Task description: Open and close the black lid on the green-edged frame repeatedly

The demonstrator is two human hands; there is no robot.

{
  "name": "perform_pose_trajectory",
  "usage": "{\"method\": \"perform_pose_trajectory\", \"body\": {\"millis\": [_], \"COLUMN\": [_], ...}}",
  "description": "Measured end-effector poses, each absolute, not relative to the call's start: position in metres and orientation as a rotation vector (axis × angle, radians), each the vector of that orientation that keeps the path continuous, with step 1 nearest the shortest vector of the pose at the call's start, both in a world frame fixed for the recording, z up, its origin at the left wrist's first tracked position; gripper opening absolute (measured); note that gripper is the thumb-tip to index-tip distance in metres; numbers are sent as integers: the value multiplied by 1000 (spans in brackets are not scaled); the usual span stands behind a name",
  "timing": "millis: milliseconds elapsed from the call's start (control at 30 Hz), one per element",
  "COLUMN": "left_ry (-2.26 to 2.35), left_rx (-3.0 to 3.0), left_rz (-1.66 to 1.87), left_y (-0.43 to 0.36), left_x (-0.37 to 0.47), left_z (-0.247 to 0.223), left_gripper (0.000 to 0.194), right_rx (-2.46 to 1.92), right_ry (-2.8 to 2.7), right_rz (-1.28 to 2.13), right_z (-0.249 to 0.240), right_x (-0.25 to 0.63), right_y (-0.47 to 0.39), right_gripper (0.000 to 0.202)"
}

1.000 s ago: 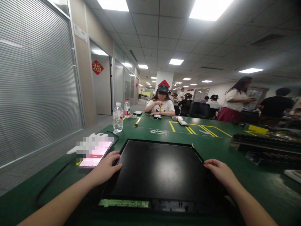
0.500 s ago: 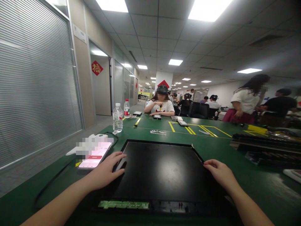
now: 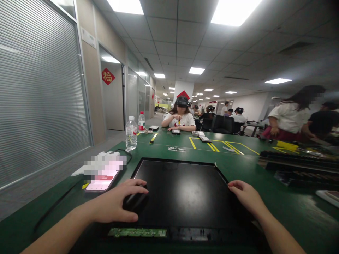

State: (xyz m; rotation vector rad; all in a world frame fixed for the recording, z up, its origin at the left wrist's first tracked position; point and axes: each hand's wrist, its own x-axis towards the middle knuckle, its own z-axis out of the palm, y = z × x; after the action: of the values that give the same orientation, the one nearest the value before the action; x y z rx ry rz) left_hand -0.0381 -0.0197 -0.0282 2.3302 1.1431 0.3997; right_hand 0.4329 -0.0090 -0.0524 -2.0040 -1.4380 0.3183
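A flat black screen panel [image 3: 182,194] lies in front of me, its dark surface reflecting a ceiling light. Along its near edge runs a green circuit board strip [image 3: 137,232]. My left hand [image 3: 120,201] is over the panel's left edge, fingers spread and thumb apart, holding nothing. At the right edge, my right hand [image 3: 245,195] has thumb and forefinger pinched together on the panel's rim. The other fingers of that hand are curled and partly hidden.
Left of the panel lie a lit phone [image 3: 102,178] and a black cable [image 3: 58,203]. A water bottle [image 3: 131,134] stands behind them on the green table [image 3: 156,151]. Dark strips [image 3: 291,162] are stacked at the right. A person [image 3: 181,118] sits opposite.
My left hand has moved a little toward me and inward, its thumb wider apart from the fingers. My right hand keeps its place at the rim. The standing person at the right has shifted rightward.
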Motion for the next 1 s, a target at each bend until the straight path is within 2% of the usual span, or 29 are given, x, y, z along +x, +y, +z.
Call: {"method": "perform_pose_trajectory", "body": {"millis": [633, 1000], "left_ry": [1025, 1030], "left_rx": [2402, 2430], "left_rz": [352, 395], "left_y": [-20, -21], "left_x": [-41, -38], "left_z": [-29, -29], "left_gripper": [73, 70], "right_rx": [-2003, -1995], "right_ry": [-1433, -1436], "right_rz": [329, 336], "right_z": [-53, -55], "right_x": [432, 431], "right_y": [-9, -9], "right_gripper": [18, 18]}}
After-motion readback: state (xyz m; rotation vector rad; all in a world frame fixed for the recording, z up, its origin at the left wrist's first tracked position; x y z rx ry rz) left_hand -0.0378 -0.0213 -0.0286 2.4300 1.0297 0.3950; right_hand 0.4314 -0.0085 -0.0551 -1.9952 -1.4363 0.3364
